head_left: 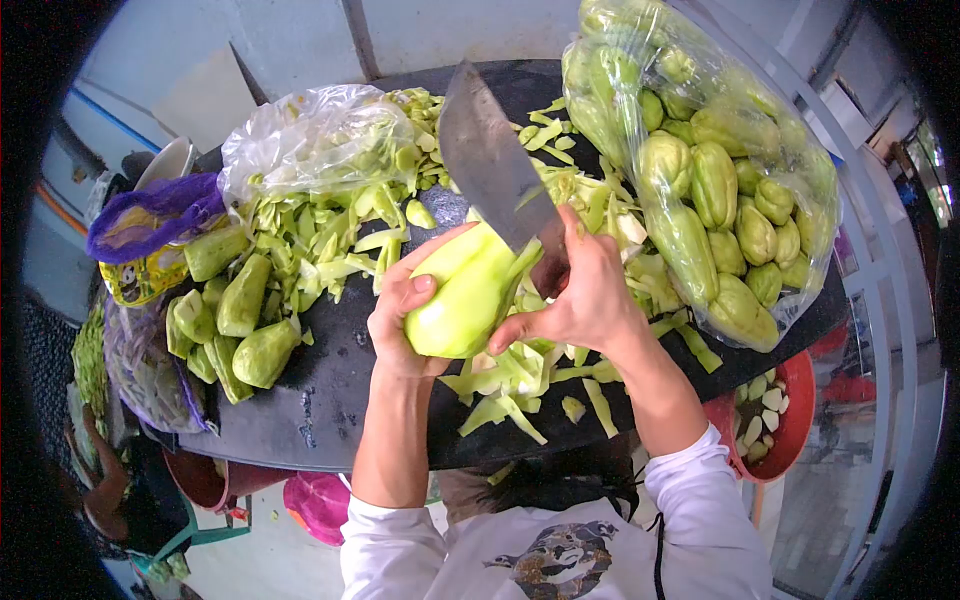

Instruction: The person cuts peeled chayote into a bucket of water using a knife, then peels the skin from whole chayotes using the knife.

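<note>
My left hand [400,312] is wrapped round a pale green chayote [462,295], thumb on its upper side. Much of its surface looks smooth and peeled. My right hand [572,290] grips a broad-bladed knife [490,150], its handle mostly hidden by the fingers. The wide blade points up and away from me, and its lower part lies against the chayote's right side, where a strip of peel [525,262] hangs at the edge. Beneath both hands, loose peelings [515,385] cover the dark table [330,400].
A clear plastic bag of whole chayotes [740,200] stands at the right. Peeled chayotes [240,300] lie at the left beside a purple mesh sack [150,360]. Another plastic bag [310,140] sits behind a peelings heap. Below the table's right edge is a red bucket [790,420] with cut pieces.
</note>
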Demonstrator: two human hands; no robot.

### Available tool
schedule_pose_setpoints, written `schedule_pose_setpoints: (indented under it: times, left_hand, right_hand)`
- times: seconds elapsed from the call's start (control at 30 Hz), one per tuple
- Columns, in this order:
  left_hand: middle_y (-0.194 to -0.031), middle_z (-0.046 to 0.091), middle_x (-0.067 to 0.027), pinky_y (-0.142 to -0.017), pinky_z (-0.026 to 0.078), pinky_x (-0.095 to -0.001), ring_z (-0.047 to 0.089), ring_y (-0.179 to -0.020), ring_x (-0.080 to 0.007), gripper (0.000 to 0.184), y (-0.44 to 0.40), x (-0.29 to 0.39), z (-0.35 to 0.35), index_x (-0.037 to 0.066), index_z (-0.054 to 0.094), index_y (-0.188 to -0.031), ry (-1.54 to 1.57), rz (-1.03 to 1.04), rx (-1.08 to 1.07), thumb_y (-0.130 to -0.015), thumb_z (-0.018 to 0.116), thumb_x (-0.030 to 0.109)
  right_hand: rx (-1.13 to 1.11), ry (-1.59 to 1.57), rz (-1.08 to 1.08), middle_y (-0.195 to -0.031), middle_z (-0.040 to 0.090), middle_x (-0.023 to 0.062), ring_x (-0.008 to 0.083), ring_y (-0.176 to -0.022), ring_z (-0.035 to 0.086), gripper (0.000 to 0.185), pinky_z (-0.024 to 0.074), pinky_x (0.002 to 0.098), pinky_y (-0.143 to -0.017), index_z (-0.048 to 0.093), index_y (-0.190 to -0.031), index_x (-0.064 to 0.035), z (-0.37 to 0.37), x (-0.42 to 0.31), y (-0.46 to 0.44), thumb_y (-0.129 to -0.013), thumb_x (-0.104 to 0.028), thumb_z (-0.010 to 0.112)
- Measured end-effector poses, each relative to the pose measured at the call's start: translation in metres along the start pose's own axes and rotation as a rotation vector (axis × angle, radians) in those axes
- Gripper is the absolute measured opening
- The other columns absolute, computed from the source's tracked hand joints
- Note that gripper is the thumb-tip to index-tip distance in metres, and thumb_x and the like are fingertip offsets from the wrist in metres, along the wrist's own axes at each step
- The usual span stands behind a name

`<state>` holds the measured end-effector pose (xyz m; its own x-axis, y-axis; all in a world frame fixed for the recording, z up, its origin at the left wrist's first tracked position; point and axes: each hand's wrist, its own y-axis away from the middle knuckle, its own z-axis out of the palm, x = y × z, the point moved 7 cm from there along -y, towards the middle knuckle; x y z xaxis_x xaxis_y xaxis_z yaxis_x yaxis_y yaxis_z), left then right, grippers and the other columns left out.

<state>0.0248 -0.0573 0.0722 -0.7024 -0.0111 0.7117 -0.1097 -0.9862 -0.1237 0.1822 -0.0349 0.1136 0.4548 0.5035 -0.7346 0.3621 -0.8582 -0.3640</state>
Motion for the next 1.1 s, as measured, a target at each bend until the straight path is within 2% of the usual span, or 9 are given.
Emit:
schedule_pose_setpoints:
  times: [0.13,0.33,0.47,0.63,0.67,0.8,0.87,1.0,1.1]
  left_hand:
    - [-0.119,0.061,-0.0256,-0.089,0.053,-0.0353,0.065,-0.101,-0.0302,0.076,0.002,0.001,-0.006,-0.014,0.047,-0.13,-0.004,0.011,0.046,-0.072,0.064,0.032]
    - [-0.111,0.063,-0.022,-0.083,0.053,-0.0329,0.066,-0.093,-0.0259,0.071,0.003,0.005,-0.011,-0.013,0.052,-0.124,-0.029,0.017,0.062,-0.072,0.064,0.034]
    - [-0.109,0.063,-0.0206,-0.081,0.054,-0.0329,0.066,-0.091,-0.0252,0.07,0.005,0.009,-0.012,-0.013,0.052,-0.123,-0.038,0.06,0.14,-0.072,0.064,0.034]
    - [-0.109,0.063,-0.0208,-0.082,0.054,-0.033,0.065,-0.092,-0.0257,0.069,0.001,0.005,0.001,-0.013,0.05,-0.124,-0.018,0.063,0.097,-0.072,0.063,0.031]
    - [-0.109,0.063,-0.0209,-0.081,0.054,-0.0321,0.066,-0.091,-0.0256,0.067,0.003,0.007,0.006,-0.013,0.051,-0.123,-0.005,0.076,0.11,-0.072,0.063,0.03]
    - [-0.108,0.064,-0.0202,-0.08,0.054,-0.0314,0.066,-0.09,-0.0248,0.066,0.003,0.003,-0.001,-0.012,0.051,-0.123,-0.028,0.061,0.083,-0.073,0.062,0.029]
    - [-0.106,0.064,-0.0189,-0.079,0.055,-0.0322,0.066,-0.089,-0.0245,0.062,0.005,0.004,-0.003,-0.01,0.052,-0.122,-0.066,0.081,0.133,-0.075,0.06,0.029]
    - [-0.105,0.064,-0.0173,-0.079,0.055,-0.033,0.066,-0.089,-0.0239,0.057,0.009,0.001,-0.015,-0.007,0.054,-0.12,-0.097,0.139,0.237,-0.078,0.058,0.03]
    - [-0.108,0.065,-0.0124,-0.086,0.053,-0.0401,0.066,-0.094,-0.0261,0.045,0.01,-0.001,-0.019,0.002,0.057,-0.115,-0.144,0.178,0.196,-0.084,0.051,0.035]
  right_hand:
    - [0.106,-0.047,-0.205,-0.058,0.061,0.0096,0.0231,-0.055,0.067,0.099,0.0521,0.0334,-0.053,0.05,-0.101,0.0101,0.009,-0.003,0.002,-0.049,-0.065,0.088]
    - [-0.09,-0.006,-0.019,-0.056,0.06,0.01,0.0242,-0.055,0.067,0.098,0.0521,0.0347,-0.051,0.051,-0.099,0.0096,0.022,0.002,0.005,-0.052,-0.071,0.082]
    - [0.035,0.03,-0.252,-0.057,0.06,0.0104,0.0244,-0.055,0.067,0.101,0.0527,0.0345,-0.052,0.05,-0.1,0.0102,0.027,-0.009,0.006,-0.05,-0.071,0.083]
    - [0.069,0.066,-0.159,-0.063,0.064,0.0127,0.0281,-0.061,0.069,0.111,0.0549,0.0367,-0.057,0.049,-0.107,0.0114,0.009,-0.011,0.004,-0.043,-0.071,0.086]
    - [-0.022,0.051,-0.048,-0.07,0.066,0.0159,0.0304,-0.066,0.07,0.114,0.0554,0.0386,-0.06,0.048,-0.11,0.0119,0.012,-0.007,0.005,-0.042,-0.071,0.086]
    - [-0.048,0.06,-0.125,-0.071,0.066,0.017,0.032,-0.066,0.07,0.114,0.0552,0.0391,-0.06,0.047,-0.112,0.0135,0.022,-0.006,0.003,-0.047,-0.073,0.083]
    - [0.085,0.034,-0.29,-0.061,0.063,0.0141,0.0316,-0.059,0.068,0.106,0.0545,0.0383,-0.055,0.05,-0.105,0.0141,0.02,-0.014,0.005,-0.054,-0.074,0.08]
    - [-0.005,0.145,-0.203,-0.052,0.058,0.0121,0.0311,-0.052,0.066,0.097,0.0536,0.0382,-0.05,0.053,-0.094,0.013,0.027,-0.011,0.009,-0.059,-0.074,0.077]
    - [0.032,0.126,-0.205,-0.049,0.056,0.0119,0.0307,-0.049,0.065,0.091,0.0524,0.0383,-0.046,0.054,-0.086,0.0104,0.027,-0.012,0.009,-0.06,-0.075,0.075]
